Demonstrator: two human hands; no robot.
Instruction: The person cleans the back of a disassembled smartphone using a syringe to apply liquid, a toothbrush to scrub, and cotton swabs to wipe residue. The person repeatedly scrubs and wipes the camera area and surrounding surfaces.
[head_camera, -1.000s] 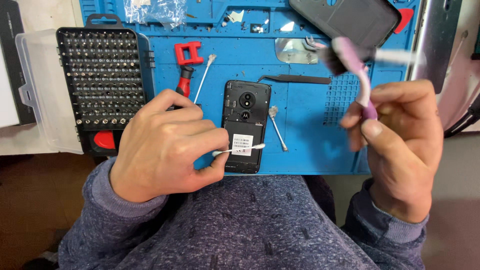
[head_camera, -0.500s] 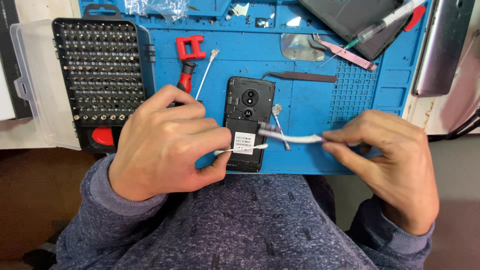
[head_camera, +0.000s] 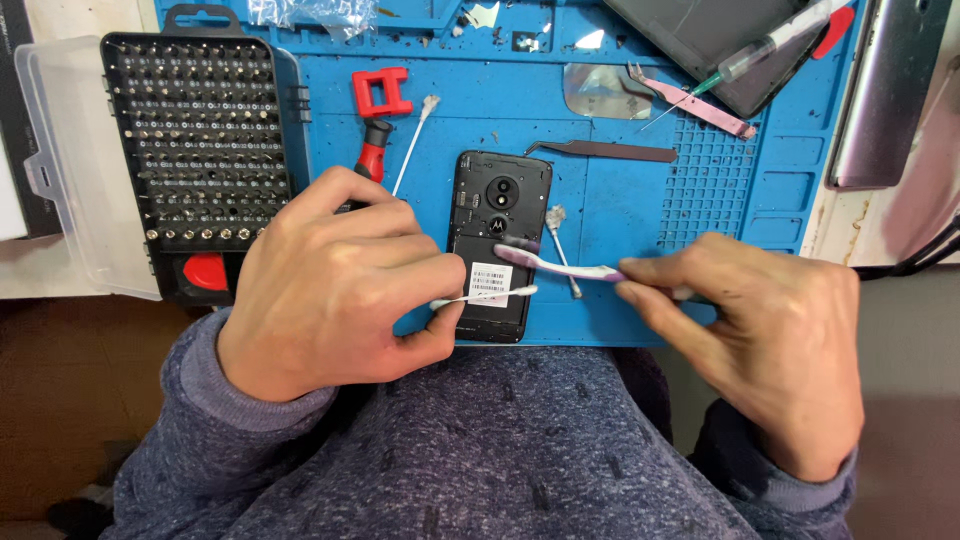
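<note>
Black and opened at the back, the phone (head_camera: 497, 245) lay at centre frame on the blue mat (head_camera: 640, 200), long axis vertical, camera end toward the top. Your left hand (head_camera: 335, 285) pinched a cotton swab (head_camera: 487, 296) across it. Your right hand (head_camera: 765, 345) gripped a toothbrush (head_camera: 560, 266) lying horizontal, head pointing left onto the phone.

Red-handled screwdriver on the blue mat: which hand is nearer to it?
Left. The left hand lies just below the red-handled screwdriver, covering its lower end, with a cotton swab in its fingers. The right hand, holding a toothbrush, is far across the mat.
</note>
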